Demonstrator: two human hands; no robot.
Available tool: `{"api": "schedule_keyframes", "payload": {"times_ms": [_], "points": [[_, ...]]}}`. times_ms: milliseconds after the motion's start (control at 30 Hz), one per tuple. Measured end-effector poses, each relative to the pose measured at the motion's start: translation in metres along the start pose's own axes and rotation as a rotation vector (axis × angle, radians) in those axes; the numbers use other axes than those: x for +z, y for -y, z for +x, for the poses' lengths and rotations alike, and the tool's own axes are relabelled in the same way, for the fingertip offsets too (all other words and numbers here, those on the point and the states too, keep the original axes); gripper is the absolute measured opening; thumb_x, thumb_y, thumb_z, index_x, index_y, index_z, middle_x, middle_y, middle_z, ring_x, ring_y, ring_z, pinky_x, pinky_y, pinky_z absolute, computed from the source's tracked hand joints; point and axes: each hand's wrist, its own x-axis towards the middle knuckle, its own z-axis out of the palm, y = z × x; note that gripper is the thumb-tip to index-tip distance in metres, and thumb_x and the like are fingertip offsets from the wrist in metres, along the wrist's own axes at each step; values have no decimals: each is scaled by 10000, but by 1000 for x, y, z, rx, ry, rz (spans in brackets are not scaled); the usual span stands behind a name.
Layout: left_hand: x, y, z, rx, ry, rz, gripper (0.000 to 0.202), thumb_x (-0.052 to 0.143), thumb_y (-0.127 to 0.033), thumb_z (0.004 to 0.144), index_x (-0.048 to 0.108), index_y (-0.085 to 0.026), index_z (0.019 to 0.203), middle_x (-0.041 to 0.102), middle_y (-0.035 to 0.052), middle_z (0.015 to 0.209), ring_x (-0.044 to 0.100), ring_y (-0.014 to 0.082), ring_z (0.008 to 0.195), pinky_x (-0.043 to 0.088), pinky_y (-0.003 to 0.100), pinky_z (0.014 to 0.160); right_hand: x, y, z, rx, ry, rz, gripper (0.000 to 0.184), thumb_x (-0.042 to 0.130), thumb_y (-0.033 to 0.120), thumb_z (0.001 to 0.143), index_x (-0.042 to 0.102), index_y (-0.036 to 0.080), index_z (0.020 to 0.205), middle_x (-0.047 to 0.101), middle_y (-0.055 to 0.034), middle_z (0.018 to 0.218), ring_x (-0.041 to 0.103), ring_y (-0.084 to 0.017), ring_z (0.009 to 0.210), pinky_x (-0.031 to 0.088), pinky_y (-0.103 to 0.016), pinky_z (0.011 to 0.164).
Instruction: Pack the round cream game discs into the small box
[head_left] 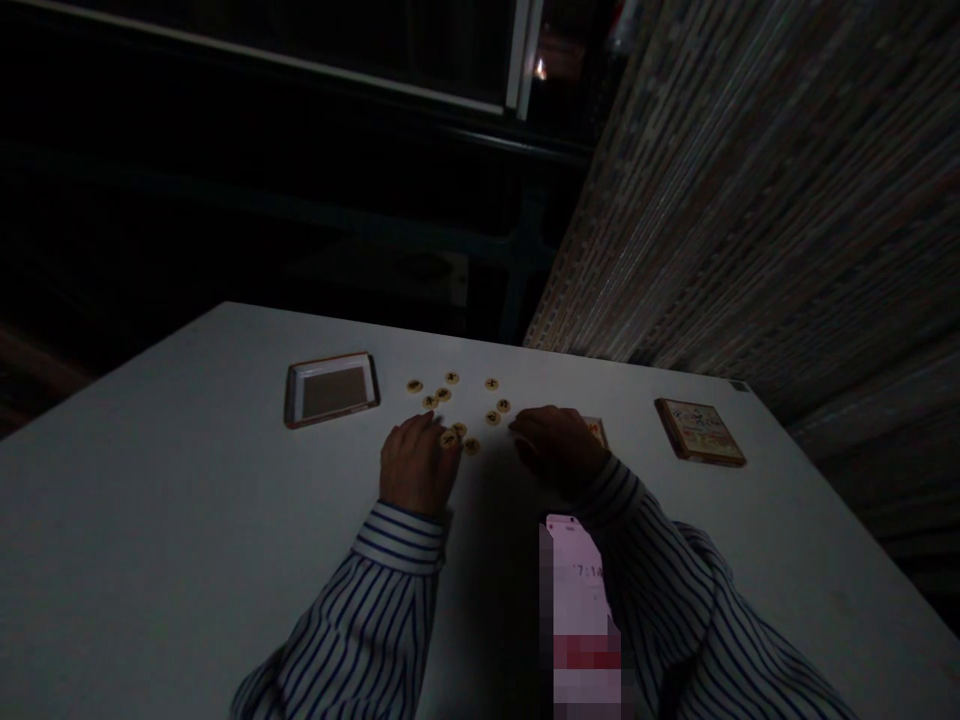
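Observation:
Several small round wooden discs (451, 378) with dark marks lie scattered on a white table (187, 480). My left hand (415, 462) rests palm down at the near edge of the scatter, its curled fingertips touching a disc (449, 437). My right hand (556, 443) lies palm down just right of the discs, fingers curled, partly covering a small card or tile (598, 429). Both sleeves are white with dark stripes. The light is very dim.
An open box tray (331, 390) with a brown inside sits left of the discs. A printed box lid (700, 431) lies to the right. A lit pink phone (581, 610) rests between my forearms. A slatted wall rises at the right.

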Motion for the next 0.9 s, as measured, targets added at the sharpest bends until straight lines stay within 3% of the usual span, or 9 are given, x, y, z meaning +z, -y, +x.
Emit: {"api": "schedule_keyframes", "payload": {"times_ms": [267, 433, 533, 700, 900], "points": [[-11, -19, 1, -136, -65, -160, 265, 524, -338, 725, 557, -147, 906, 619, 99, 941, 545, 214, 903, 424, 358, 807, -5, -17, -8, 54, -3, 10, 285, 453, 266, 788, 553, 210, 1049, 571, -75, 1085, 508, -201, 948, 354, -355, 773], [-18, -39, 2, -362, 5, -338, 241, 522, -355, 720, 551, -167, 868, 610, 41, 775, 565, 151, 687, 450, 271, 636, -8, -23, -14, 65, -48, 20, 277, 465, 249, 784, 560, 203, 1040, 582, -69, 1065, 510, -190, 951, 360, -339, 784], [-20, -48, 4, -421, 56, -436, 239, 542, -357, 701, 552, -169, 847, 602, 22, 739, 544, 120, 616, 437, 231, 576, -8, -27, -16, 63, -68, 24, 270, 462, 249, 790, 562, 203, 1036, 586, -66, 1060, 512, -192, 942, 364, -340, 774], [-16, -59, 4, -497, 97, -573, 253, 586, -366, 649, 563, -169, 807, 602, 2, 671, 541, 110, 577, 441, 223, 558, -4, -36, -18, 59, -81, 51, 277, 460, 271, 791, 557, 198, 1040, 591, -68, 1051, 520, -190, 931, 371, -337, 774], [-10, -71, 6, -523, 100, -815, 222, 608, -331, 638, 556, -166, 777, 621, 13, 716, 577, 120, 663, 470, 245, 638, -2, -44, -17, 38, -123, 94, 269, 439, 263, 795, 573, 190, 1017, 612, -62, 1024, 538, -176, 904, 379, -306, 767]]}}
